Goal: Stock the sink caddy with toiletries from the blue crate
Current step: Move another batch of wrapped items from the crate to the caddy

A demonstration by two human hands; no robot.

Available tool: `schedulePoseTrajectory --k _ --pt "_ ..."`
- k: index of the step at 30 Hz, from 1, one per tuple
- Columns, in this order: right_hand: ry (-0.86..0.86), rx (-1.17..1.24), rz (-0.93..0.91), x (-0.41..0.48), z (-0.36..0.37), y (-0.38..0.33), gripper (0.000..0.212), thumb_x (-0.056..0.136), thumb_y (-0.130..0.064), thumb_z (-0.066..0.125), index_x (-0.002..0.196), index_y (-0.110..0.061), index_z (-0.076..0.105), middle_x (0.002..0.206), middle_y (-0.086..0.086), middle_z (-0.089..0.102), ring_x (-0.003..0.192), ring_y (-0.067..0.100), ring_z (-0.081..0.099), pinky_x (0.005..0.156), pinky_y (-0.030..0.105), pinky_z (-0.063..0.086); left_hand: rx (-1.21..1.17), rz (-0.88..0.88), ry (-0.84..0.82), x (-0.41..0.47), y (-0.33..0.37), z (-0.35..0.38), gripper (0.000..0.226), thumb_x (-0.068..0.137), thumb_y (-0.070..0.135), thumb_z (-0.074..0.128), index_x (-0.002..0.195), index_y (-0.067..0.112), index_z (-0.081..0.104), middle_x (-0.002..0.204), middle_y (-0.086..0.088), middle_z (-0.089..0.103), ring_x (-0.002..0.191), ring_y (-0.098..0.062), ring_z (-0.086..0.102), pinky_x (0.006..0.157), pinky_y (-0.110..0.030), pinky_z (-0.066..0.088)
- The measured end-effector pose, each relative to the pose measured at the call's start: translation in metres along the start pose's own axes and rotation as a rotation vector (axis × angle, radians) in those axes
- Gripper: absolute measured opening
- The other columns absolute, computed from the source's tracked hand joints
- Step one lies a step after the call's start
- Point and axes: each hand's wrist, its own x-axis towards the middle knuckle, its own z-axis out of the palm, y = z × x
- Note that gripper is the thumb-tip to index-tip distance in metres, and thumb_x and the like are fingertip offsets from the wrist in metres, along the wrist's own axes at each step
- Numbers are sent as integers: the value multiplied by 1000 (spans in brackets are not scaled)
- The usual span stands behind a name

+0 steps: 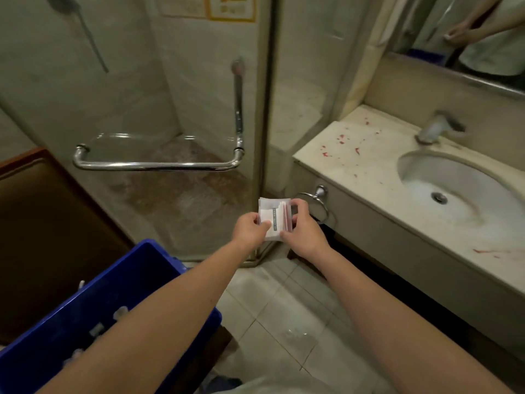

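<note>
Right, my fingers [298, 207] are curled, pinching a small stack of white sachets [273, 216], left hand [250, 230] at nine o'clock of it, right hand [302, 234] at three. Blue crate [133, 268] sits at eight o'clock, sink [466, 177] at three.

A glass shower door [127, 95] stood shut, with a chrome handle [156, 165] running across it. To its right lay a pale marble countertop [355, 155] flecked with red marks, holding an oval white basin [454, 194] with a metal drain [439, 198]. A faucet [434, 127] sat behind the basin, under a mirror [468, 32]. A chrome towel ring [316, 203] hung from the counter's front. Pale tiles [284, 322] covered the floor.
</note>
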Motion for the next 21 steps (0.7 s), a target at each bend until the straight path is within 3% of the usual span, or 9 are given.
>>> schedulePoseTrajectory --k 3,7,14,18,21 --pt "-5 1 0 -19 -42 28 57 78 -11 66 123 -30 36 101 -1 62 90 22 63 79 40 52 108 102 18 -15 23 43 16 86 23 64 101 15 61 84 3 65 82 -20 64 77 -38 52" --pt "19 -13 29 -44 -92 67 54 79 -12 65 124 -27 39 112 2 58 96 22 60 79 36 50 256 250 -20 -39 47 94 41 84 27 65 118 33 43 82 14 59 74 -6 60 59 -28 43" --pt "133 -11 94 -90 -167 144 54 81 -14 63 127 -27 38 117 0 56 94 18 59 68 29 44 413 480 -150 -79 83 189 67 83 20 65 137 37 27 103 7 59 87 -19 63 78 -40 52" --pt "223 -7 148 -118 -203 184 54 80 -12 63 124 -30 38 110 -4 56 88 16 59 60 25 41 461 585 -229 -94 96 243 51 84 22 66 131 31 47 117 5 61 92 -17 63 82 -36 52" --pt "291 7 190 -142 -230 214 54 80 -13 63 124 -30 38 108 -3 57 82 15 59 57 26 41 496 635 -303 -108 108 284 49 83 26 67 130 31 54 122 8 60 84 -9 60 78 -29 51"
